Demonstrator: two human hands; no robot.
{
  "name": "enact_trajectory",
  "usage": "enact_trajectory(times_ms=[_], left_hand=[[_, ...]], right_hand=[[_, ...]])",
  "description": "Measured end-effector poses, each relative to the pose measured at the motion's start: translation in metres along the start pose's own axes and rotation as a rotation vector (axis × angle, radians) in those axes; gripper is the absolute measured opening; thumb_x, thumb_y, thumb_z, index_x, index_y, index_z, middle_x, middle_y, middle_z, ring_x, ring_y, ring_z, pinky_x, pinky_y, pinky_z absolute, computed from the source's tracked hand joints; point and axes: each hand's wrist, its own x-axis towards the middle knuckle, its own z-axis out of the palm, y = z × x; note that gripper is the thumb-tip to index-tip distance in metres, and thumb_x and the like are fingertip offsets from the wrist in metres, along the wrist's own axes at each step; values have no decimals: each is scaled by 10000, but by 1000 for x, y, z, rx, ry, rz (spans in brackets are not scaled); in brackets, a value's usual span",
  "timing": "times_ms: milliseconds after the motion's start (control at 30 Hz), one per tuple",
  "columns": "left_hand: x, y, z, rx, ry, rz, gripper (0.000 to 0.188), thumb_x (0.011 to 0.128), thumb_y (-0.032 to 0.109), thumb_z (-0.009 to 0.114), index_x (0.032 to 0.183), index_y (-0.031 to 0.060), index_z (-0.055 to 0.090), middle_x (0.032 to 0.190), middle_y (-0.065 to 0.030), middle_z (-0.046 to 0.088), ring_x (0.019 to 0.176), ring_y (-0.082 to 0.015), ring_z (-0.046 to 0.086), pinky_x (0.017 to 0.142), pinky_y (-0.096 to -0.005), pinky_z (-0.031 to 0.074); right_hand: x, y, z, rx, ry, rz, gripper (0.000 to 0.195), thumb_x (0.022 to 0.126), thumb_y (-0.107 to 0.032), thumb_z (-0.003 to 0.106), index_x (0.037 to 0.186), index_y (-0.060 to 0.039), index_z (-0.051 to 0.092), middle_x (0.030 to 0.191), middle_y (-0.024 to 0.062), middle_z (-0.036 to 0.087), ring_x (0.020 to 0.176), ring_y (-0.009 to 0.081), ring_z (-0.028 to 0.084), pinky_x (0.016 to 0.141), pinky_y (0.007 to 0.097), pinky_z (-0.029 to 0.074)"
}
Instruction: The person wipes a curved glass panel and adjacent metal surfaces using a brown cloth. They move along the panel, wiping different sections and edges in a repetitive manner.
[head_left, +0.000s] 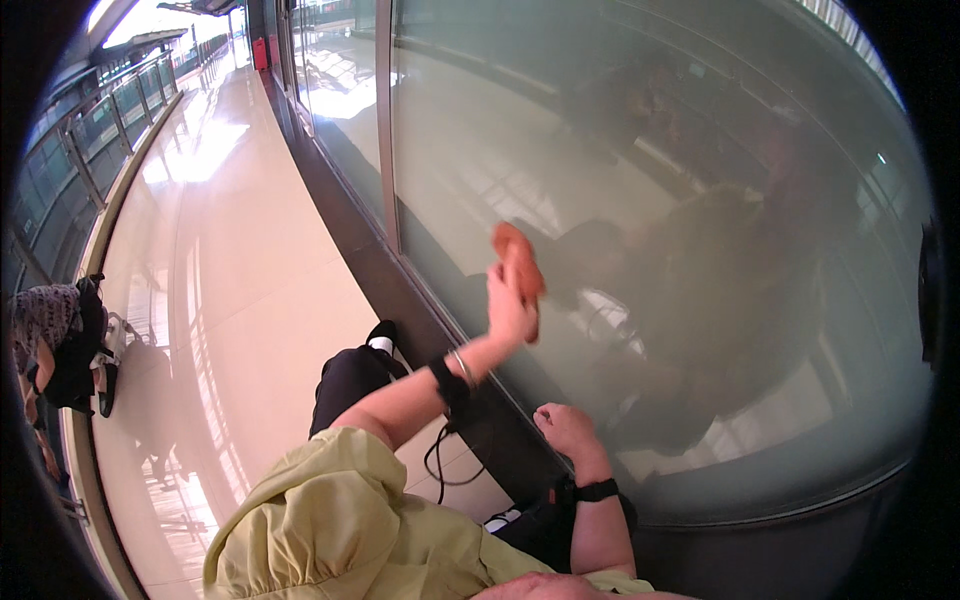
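Note:
My left hand (508, 309) is raised against the large frosted glass panel (457, 127). It grips a folded orange cloth (517, 255), which lies along the glass and looks slightly blurred. Lower down, my right hand (568, 431) rests near the bottom of the panel with its fingers curled in; I see nothing in it. Black straps (450, 382) circle both wrists, and a black cable (442, 469) hangs below the left one. Faint reflections and shadows cover the glass.
A metal upright (385, 135) divides the glass wall above a dark base ledge (345, 232). Glossy tiled floor (262, 277) runs along it to a glass railing (116, 120). Another person (67, 345) is at the left edge. A red object (259, 54) stands far off.

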Motion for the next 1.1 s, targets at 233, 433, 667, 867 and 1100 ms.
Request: enact_trajectory(times_ms=[233, 433, 667, 867, 1100], left_hand=[[18, 102, -19, 61, -86, 615, 777, 695, 66, 763, 1415, 188, 498, 1352, -229, 430, 1254, -459, 428, 1048, -487, 410], [149, 42, -44, 29, 211, -30, 810, 765, -55, 586, 1488, 229, 354, 1344, -225, 410, 1190, -461, 487, 1001, -483, 446], [38, 67, -2, 108, 151, 446, 870, 670, -130, 580, 1472, 169, 424, 1484, -242, 298, 1354, -476, 321, 1131, -514, 316], [31, 116, -19, 42, -114, 606, 868, 668, -156, 572, 1462, 172, 442, 1554, -232, 186, 1422, -527, 173, 1167, -555, 239], [147, 130, -39, 0, 281, 492, 821, 689, -175, 530, 1440, 149, 459, 1454, -201, 354, 1303, -446, 363, 1115, -488, 323]], right_hand=[[-1, -1, 0, 29, -33, 82, 316, 928, -364, 577, 1071, -113, 704, 1012, 150, 709, 963, 360, 664, 826, 447, 527], [-12, 0, -9, 57, -51, 76, 309, 941, -367, 575, 1055, -110, 704, 998, 150, 712, 946, 369, 668, 828, 466, 526], [-14, 3, -11, 22, 4, 3, 325, 949, -382, 561, 1040, -105, 705, 997, 159, 710, 944, 378, 667, 822, 483, 527], [-13, -3, -14, 32, -86, 79, 323, 948, -383, 561, 1026, -101, 699, 1027, 162, 702, 980, 377, 656, 841, 487, 519], [-14, 4, -6, 40, -42, 34, 324, 947, -380, 564, 1013, -91, 695, 1017, 168, 700, 976, 386, 654, 848, 487, 517]])
